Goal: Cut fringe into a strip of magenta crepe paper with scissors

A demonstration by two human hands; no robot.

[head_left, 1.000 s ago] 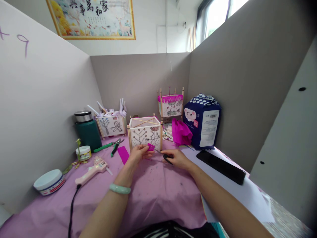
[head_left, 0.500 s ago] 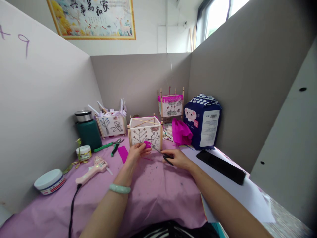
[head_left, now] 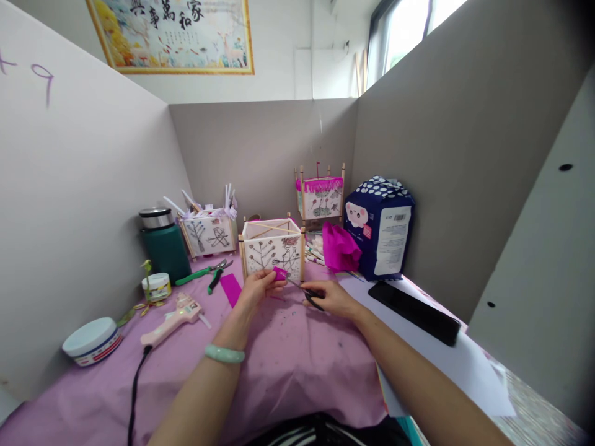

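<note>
Between its thumb and fingers my left hand (head_left: 261, 288) pinches a small piece of magenta paper (head_left: 279, 272). My right hand (head_left: 333, 297) grips black-handled scissors (head_left: 314, 301), whose blades point left and meet the edge of that piece. Just behind both hands stands a wooden-framed lantern box (head_left: 273, 254) with drawn plants on its white panels. To the left of my left hand, a magenta paper strip (head_left: 230, 289) lies on the pink tablecloth (head_left: 297, 365).
At left are a pink glue gun (head_left: 171, 323), green-handled pliers (head_left: 204, 274), a white jar (head_left: 93, 342) and a green thermos (head_left: 166, 244). A fringed lantern (head_left: 321, 199), crumpled magenta paper (head_left: 341, 248), a blue package (head_left: 381, 230) and a black phone (head_left: 414, 313) are at right.
The magenta piece in my left hand has shifted slightly right and down and is tilted differently. The scissors have moved a little to the left.
</note>
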